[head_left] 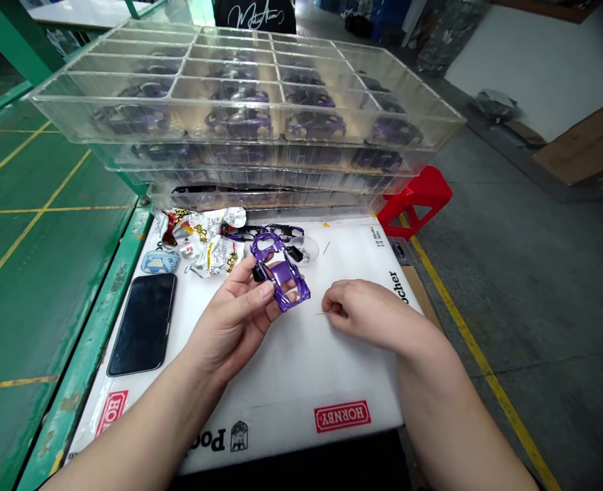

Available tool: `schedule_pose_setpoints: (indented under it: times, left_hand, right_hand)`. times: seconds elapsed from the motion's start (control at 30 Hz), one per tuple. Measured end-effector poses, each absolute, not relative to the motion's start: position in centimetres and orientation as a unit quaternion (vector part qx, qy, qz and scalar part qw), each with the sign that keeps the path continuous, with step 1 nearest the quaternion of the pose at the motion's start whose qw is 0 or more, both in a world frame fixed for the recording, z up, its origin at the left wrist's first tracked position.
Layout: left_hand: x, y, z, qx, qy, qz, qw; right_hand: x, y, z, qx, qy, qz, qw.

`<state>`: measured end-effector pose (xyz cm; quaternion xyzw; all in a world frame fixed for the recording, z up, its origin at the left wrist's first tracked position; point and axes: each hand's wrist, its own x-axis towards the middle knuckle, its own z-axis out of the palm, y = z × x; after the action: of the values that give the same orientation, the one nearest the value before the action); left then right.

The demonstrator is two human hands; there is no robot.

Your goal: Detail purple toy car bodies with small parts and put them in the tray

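My right hand (360, 310) pinches a thin stick (320, 314) toward the right edge of the white box (306, 372). My left hand (237, 310) grips the purple car shell (282, 273) between thumb and fingers. Along the far edge, stacked clear trays (277, 128) hold purple car bodies (237, 124).

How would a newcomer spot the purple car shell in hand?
In front of the stacked clear trays lies a white surface. Over it, the left hand holds the purple car shell. Unlike the purple shells inside the trays and the purple part lying behind it, this one is hand-held.
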<state>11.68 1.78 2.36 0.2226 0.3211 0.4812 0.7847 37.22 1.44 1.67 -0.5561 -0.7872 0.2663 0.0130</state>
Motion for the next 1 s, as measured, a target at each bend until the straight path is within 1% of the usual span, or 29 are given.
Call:
schedule_pose_setpoints:
  times: [0.13, 0.2, 0.3, 0.37, 0.4, 0.47, 0.53, 0.63, 0.73, 0.9, 1.0]
  left_hand:
    - [11.7, 1.9, 2.1, 0.214, 0.328, 0.476, 0.788]
    - [11.7, 2.0, 2.0, 0.205, 0.33, 0.475, 0.789]
    - [11.8, 2.1, 1.7, 0.198, 0.347, 0.467, 0.789]
    - [11.9, 2.0, 1.4, 0.2, 0.368, 0.458, 0.784]
    - [12.0, 1.9, 1.3, 0.204, 0.38, 0.452, 0.781]
    - [12.3, 1.7, 1.0, 0.226, 0.396, 0.432, 0.778]
    - [12.5, 1.4, 0.7, 0.265, 0.396, 0.401, 0.782]
    - [12.8, 0.9, 0.4, 0.321, 0.39, 0.352, 0.788]
    - [13.0, 0.6, 0.1, 0.336, 0.388, 0.322, 0.796]
    - [13.3, 0.3, 0.0, 0.334, 0.378, 0.324, 0.8]
    - [13.3, 0.4, 0.0, 0.331, 0.382, 0.324, 0.799]
  right_hand:
    - [37.2, 1.3, 2.1, -0.506, -0.803, 0.312, 0.032]
    - [37.4, 1.1, 2.8, -0.456, -0.809, 0.363, 0.073]
    - [37.6, 0.6, 3.8, -0.362, -0.79, 0.472, 0.147]
    - [37.6, 0.2, 4.2, -0.319, -0.753, 0.532, 0.221]
    - [37.5, 0.1, 4.3, -0.308, -0.732, 0.543, 0.273]
    - [37.0, -0.2, 4.1, -0.311, -0.694, 0.52, 0.39]
    - [36.4, -0.3, 3.7, -0.348, -0.664, 0.47, 0.466]
    - [35.5, -0.4, 2.9, -0.409, -0.631, 0.442, 0.488]
    - [34.9, -0.4, 2.3, -0.417, -0.632, 0.434, 0.489]
    - [34.6, -0.3, 1.6, -0.457, -0.637, 0.377, 0.494]
    - [34.6, -0.2, 1.4, -0.466, -0.632, 0.383, 0.485]
